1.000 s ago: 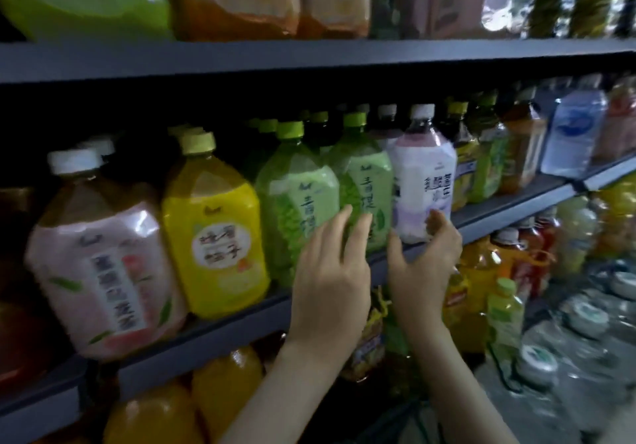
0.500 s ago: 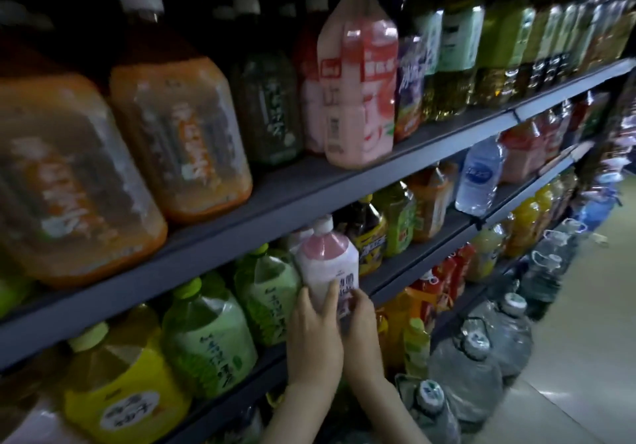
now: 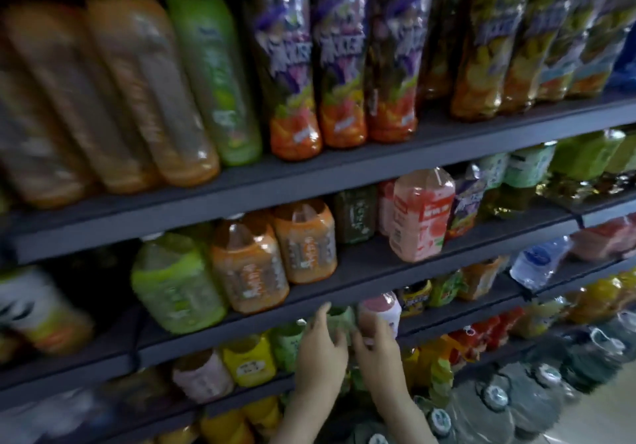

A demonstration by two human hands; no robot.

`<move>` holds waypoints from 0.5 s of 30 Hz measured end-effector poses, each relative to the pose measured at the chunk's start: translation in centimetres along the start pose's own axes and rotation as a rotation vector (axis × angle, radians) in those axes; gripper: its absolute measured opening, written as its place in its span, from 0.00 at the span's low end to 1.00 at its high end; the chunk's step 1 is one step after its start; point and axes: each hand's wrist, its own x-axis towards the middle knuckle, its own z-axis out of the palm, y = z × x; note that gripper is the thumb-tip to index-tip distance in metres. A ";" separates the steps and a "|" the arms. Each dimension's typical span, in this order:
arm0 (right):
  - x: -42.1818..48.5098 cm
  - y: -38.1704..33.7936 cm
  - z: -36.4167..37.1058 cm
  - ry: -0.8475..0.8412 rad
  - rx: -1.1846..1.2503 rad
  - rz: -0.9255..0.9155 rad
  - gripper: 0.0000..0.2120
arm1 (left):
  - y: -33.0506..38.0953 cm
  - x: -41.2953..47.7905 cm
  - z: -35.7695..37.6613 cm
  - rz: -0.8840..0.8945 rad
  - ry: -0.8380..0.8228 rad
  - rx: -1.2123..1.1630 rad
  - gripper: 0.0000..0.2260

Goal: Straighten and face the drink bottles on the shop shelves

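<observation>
Two hands at the front edge of a low shelf, now split between neighbouring bottles.

Half a second ago both hands cupped the pink-shouldered plastic bottle with a white label (image 3: 381, 308). Now the left hand (image 3: 321, 350) has slid over to the pale green plastic tea bottle (image 3: 340, 316) just beside it, fingers straight and spread against its side. The right hand (image 3: 377, 349) stays at the pink bottle's lower half, though blur hides whether it grips or merely touches. Both bottles stand upright at the front edge of the dark grey metal shelf (image 3: 454, 318), touching or nearly so. The pink one probably counts as faced, and the green neighbour looks next. The view has also tilted upward since then, so taller bottles on the higher shelves fill the frame.
</observation>
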 end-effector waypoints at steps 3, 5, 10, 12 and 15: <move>-1.6 -5.2 -0.1 -0.090 0.001 -0.061 0.08 | 1.1 -1.7 -5.3 -0.127 0.089 -0.003 0.19; -2.9 -8.7 -0.1 -0.170 -0.026 -0.086 0.08 | 1.9 -2.7 -9.0 -0.201 0.107 -0.013 0.17; -5.0 -18.3 0.0 -0.276 -0.083 -0.244 0.06 | 3.1 -4.4 -18.5 -0.212 0.127 -0.127 0.14; -6.1 -22.0 0.5 -0.306 -0.081 -0.307 0.05 | 3.0 -5.3 -22.4 -0.204 0.183 -0.166 0.12; -7.7 -26.9 2.1 -0.314 -0.088 -0.413 0.06 | 2.2 -6.4 -28.1 -0.156 0.257 -0.238 0.10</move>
